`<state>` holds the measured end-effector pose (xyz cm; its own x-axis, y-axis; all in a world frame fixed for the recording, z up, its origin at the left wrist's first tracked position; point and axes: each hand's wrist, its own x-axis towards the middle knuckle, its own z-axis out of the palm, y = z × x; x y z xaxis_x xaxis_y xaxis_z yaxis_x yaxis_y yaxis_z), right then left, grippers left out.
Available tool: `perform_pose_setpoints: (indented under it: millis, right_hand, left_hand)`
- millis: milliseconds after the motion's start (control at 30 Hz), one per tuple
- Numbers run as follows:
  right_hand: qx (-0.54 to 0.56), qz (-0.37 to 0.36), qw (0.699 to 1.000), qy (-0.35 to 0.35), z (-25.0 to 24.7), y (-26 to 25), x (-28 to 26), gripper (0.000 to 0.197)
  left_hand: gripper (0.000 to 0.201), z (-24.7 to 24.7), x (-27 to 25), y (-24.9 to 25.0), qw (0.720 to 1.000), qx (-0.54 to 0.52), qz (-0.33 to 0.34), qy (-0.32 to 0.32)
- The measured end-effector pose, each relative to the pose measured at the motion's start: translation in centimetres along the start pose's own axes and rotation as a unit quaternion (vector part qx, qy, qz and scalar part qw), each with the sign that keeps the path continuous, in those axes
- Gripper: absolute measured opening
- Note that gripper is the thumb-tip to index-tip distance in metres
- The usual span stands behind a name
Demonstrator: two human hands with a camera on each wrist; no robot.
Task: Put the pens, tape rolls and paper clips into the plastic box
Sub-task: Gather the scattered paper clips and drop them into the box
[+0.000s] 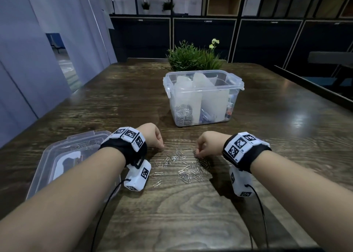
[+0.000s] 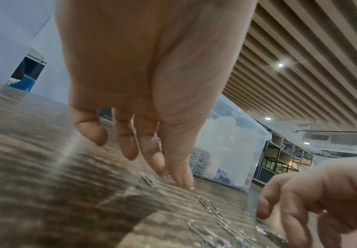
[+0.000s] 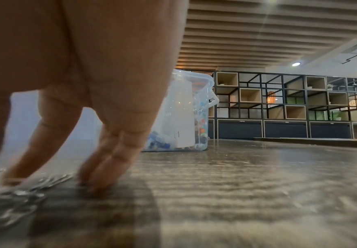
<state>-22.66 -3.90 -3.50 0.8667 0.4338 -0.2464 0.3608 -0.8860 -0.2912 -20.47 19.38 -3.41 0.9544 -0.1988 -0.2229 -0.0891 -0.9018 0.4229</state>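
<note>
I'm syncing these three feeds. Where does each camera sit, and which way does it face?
Head: worn high, looks down at table, plastic box, paper clips; both forearms, left hand, right hand show.
Left wrist: low under the palm, faces the box; its fingers show, the right hand too.
Right wrist: near tabletop, faces box and shelves; its fingers show.
All share the box.

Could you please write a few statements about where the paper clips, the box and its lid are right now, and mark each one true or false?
1. Loose paper clips lie on the table between the left hand and the right hand. True.
2. The plastic box is closed. False: it is open, and its lid lies flat by the left forearm.
3. The box already holds paper clips. True.
4. The potted plant stands nearer the person than the box. False: it stands behind it.
</note>
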Motion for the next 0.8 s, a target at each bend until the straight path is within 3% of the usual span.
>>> perform_pose_setpoints:
  millis: [33,167,267,333,400,533,800]
  right_hand:
    - [0.001,0.001,1.000,0.001,0.3,-0.2,-0.6,0.014]
    - [-0.020,0.030,0.999,-0.029,0.9,-1.3,-2.0,0.069]
    - [-0.065,0.018,0.996,-0.065,1.5,-2.0,-2.3,0.089]
    - [-0.073,0.020,0.996,-0.050,1.6,-2.2,-2.6,0.083]
    - [-0.072,0.012,0.997,-0.024,1.5,-2.4,-3.0,0.065]
    - [-0.060,0.007,0.998,-0.007,1.1,-2.7,-3.5,0.036]
    - [-0.040,0.018,0.999,0.007,0.6,-2.6,-3.1,0.017]
  left_hand:
    - [0.017,0.3,-0.2,0.1,1.000,-0.001,0.002,0.003]
    - [0.023,1.0,-0.8,0.4,1.000,0.017,0.006,0.015]
    - [0.066,1.2,-1.1,0.9,0.998,0.046,0.002,-0.045]
    - [0.091,1.5,-1.3,1.5,0.994,0.082,0.001,-0.072]
    - [0.092,1.9,-1.6,1.9,0.990,0.116,0.009,-0.080]
    - [0.060,2.5,-1.8,2.5,0.994,0.071,0.034,-0.072]
    - [0.016,2.4,-1.4,2.7,0.991,0.042,0.058,-0.113]
